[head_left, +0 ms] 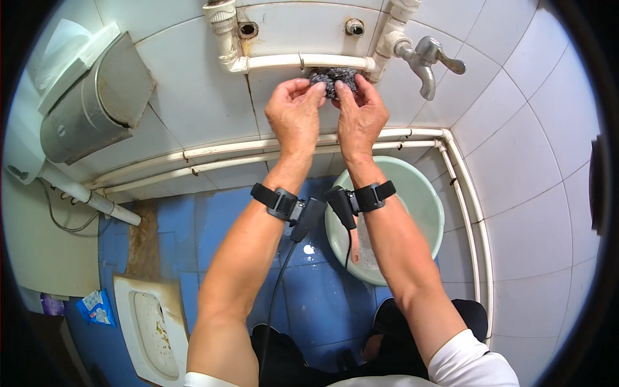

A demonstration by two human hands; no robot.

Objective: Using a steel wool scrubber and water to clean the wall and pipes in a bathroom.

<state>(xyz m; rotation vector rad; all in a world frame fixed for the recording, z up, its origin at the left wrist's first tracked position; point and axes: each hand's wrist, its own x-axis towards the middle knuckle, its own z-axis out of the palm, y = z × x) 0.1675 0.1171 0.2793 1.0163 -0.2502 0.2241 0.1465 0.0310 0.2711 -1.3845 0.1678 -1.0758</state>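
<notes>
Both my arms reach forward to the tiled wall. My left hand (293, 113) pinches the left side of a dark grey, speckled, fuzzy wad (333, 76), perhaps a cloth or scouring pad; its exact kind I cannot make out. On its right side, my right hand (361, 116) grips the same wad with thumb and fingers. The wad is bunched up just under a white horizontal pipe (277, 62), and part of it is hidden behind my fingers. A hook (301, 61) hangs over that pipe, left of the wad.
A metal tap (425, 64) juts out at the right. Below my right forearm stands a pale green basin (429, 238) with water and a pink strip-like thing (354, 248). Two white pipes (225, 151) run low along the wall. A squat toilet (126, 309) lies in the blue floor.
</notes>
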